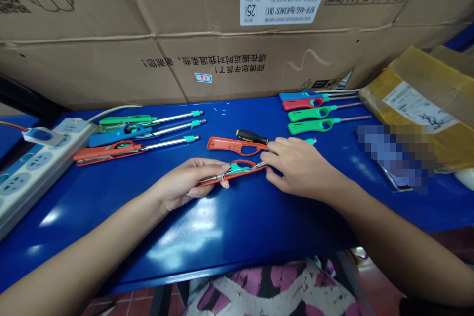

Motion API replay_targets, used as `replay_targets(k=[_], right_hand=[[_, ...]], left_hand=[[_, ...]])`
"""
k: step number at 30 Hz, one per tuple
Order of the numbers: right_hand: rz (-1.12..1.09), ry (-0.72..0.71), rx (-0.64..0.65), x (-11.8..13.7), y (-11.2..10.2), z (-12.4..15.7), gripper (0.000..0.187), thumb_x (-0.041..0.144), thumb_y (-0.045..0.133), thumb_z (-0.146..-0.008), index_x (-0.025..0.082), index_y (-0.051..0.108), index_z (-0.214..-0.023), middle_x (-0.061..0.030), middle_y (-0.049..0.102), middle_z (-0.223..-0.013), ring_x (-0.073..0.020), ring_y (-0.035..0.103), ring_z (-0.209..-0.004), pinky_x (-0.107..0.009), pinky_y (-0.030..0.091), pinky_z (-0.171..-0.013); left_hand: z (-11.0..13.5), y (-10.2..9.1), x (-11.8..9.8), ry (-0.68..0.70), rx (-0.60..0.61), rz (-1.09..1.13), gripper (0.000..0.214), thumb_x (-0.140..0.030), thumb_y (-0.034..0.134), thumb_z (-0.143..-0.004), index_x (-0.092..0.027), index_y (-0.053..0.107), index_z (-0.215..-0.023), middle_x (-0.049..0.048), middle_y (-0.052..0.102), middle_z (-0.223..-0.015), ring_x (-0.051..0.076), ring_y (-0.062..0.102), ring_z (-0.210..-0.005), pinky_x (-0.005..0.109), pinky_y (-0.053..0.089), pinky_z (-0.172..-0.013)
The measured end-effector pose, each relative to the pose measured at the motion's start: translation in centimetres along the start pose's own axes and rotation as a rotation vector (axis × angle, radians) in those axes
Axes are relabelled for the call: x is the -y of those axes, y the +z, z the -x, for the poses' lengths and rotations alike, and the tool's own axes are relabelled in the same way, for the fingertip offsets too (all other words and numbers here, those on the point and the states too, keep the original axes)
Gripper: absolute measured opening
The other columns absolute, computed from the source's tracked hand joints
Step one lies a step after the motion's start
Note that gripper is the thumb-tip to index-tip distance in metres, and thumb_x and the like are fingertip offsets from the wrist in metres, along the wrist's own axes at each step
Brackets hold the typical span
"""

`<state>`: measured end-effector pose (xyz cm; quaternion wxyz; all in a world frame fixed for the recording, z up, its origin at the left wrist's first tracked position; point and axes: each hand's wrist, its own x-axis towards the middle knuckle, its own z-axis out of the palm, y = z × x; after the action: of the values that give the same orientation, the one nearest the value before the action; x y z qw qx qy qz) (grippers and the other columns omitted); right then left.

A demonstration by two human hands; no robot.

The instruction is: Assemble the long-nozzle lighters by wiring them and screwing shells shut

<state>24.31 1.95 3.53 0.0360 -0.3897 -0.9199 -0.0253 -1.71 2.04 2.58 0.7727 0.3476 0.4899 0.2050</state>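
My left hand (194,180) is closed round the handle end of an opened orange gas lighter (242,175), whose green trigger and inner metal parts lie exposed. At the front end of the same lighter, the fingers of my right hand (299,165) are pinched near the start of the metal rod. A loose orange handle shell (225,144) lies on the table just beyond it. Behind that shell rests a black and yellow screwdriver (252,137), its tip hidden by my right hand. A bit of green tape (311,141) shows past my right knuckles.
On the left lie an orange lighter (107,152), a blue one (118,134) and a green one (128,120), beside a power strip (48,163). Several lighters, including a green one (311,126), lie back right near a taped box (411,103). A large carton (207,5) stands behind.
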Motion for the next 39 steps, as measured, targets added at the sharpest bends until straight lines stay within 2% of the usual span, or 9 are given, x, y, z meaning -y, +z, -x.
replay_targets(k=[11,16,19,21,27,30,32,34,39], right_hand=[[-0.073,-0.007,0.017,-0.2,0.3,0.0,0.014,0.021,0.054,-0.090,0.018,0.067,-0.087,-0.0070,0.068,-0.088,-0.0218,0.057,-0.085,-0.034,0.035,-0.075],[-0.162,0.004,-0.010,-0.4,-0.1,0.3,0.024,0.023,0.050,-0.093,0.016,0.069,-0.105,-0.0096,0.070,-0.098,-0.0233,0.057,-0.089,-0.035,0.035,-0.079],[-0.291,-0.016,-0.018,-0.6,-0.5,0.5,0.035,0.029,0.039,-0.101,0.016,0.068,-0.117,-0.0098,0.071,-0.103,-0.0233,0.056,-0.091,-0.036,0.035,-0.080],[-0.359,-0.012,-0.015,-0.8,-0.6,0.5,0.041,0.031,0.032,-0.105,0.017,0.069,-0.114,-0.0082,0.071,-0.098,-0.0222,0.055,-0.088,-0.036,0.035,-0.080],[-0.420,-0.018,-0.071,-1.4,-0.3,0.2,0.029,0.032,0.044,-0.105,0.024,0.072,-0.109,-0.0019,0.073,-0.097,-0.0191,0.057,-0.087,-0.034,0.035,-0.079],[-0.424,-0.026,-0.114,-1.5,0.0,0.2,0.025,0.031,0.049,-0.104,0.025,0.073,-0.102,0.0003,0.075,-0.098,-0.0175,0.061,-0.088,-0.034,0.036,-0.080],[-0.420,-0.044,-0.132,-1.6,0.1,0.2,0.023,0.028,0.051,-0.103,0.024,0.073,-0.102,0.0006,0.076,-0.102,-0.0171,0.064,-0.091,-0.033,0.037,-0.080],[-0.422,-0.067,-0.136,-1.7,0.2,0.2,0.022,0.026,0.052,-0.102,0.022,0.073,-0.102,0.0003,0.077,-0.102,-0.0168,0.066,-0.093,-0.032,0.039,-0.081],[-0.353,-0.073,-0.162,-1.4,0.3,0.4,0.021,0.022,0.052,-0.101,0.020,0.073,-0.101,-0.0028,0.077,-0.104,-0.0189,0.069,-0.095,-0.033,0.042,-0.081]], left_hand=[[-0.2,0.0,0.0,0.013,0.010,-0.003,0.023,-0.028,0.083,-0.074,-0.009,0.075,-0.083,0.0054,0.071,-0.068,-0.004,0.029,-0.030,0.011,0.011,-0.030],[-0.1,-0.2,0.1,0.112,-0.008,-0.064,0.027,-0.034,0.083,-0.077,-0.011,0.078,-0.090,0.0063,0.073,-0.070,-0.004,0.029,-0.031,0.011,0.012,-0.030],[0.1,-0.3,0.2,0.201,-0.016,-0.138,0.033,-0.037,0.081,-0.080,-0.014,0.078,-0.103,0.0070,0.074,-0.072,-0.002,0.032,-0.032,0.012,0.015,-0.030],[0.2,-0.2,0.2,0.270,-0.027,-0.198,0.038,-0.038,0.080,-0.082,-0.015,0.076,-0.111,0.0074,0.075,-0.072,0.000,0.035,-0.033,0.012,0.018,-0.030],[0.2,0.2,0.7,0.512,-0.076,-0.386,0.034,-0.033,0.074,-0.086,-0.016,0.076,-0.115,0.0054,0.075,-0.069,0.003,0.042,-0.034,0.014,0.030,-0.031],[0.3,0.1,0.9,0.674,-0.103,-0.520,0.027,-0.028,0.073,-0.088,-0.016,0.078,-0.111,0.0057,0.079,-0.080,0.010,0.065,-0.052,0.018,0.053,-0.048],[0.3,-0.1,0.9,0.768,-0.120,-0.643,0.026,-0.026,0.071,-0.089,-0.017,0.077,-0.112,0.0054,0.080,-0.089,0.014,0.073,-0.070,0.021,0.061,-0.065],[0.4,-0.2,0.9,0.861,-0.143,-0.779,0.027,-0.025,0.071,-0.089,-0.018,0.076,-0.115,0.0043,0.080,-0.091,0.014,0.075,-0.076,0.021,0.061,-0.072],[0.5,-0.2,0.9,0.988,-0.185,-0.912,0.029,-0.024,0.070,-0.090,-0.017,0.075,-0.117,0.0030,0.080,-0.090,0.012,0.074,-0.072,0.017,0.058,-0.067]])
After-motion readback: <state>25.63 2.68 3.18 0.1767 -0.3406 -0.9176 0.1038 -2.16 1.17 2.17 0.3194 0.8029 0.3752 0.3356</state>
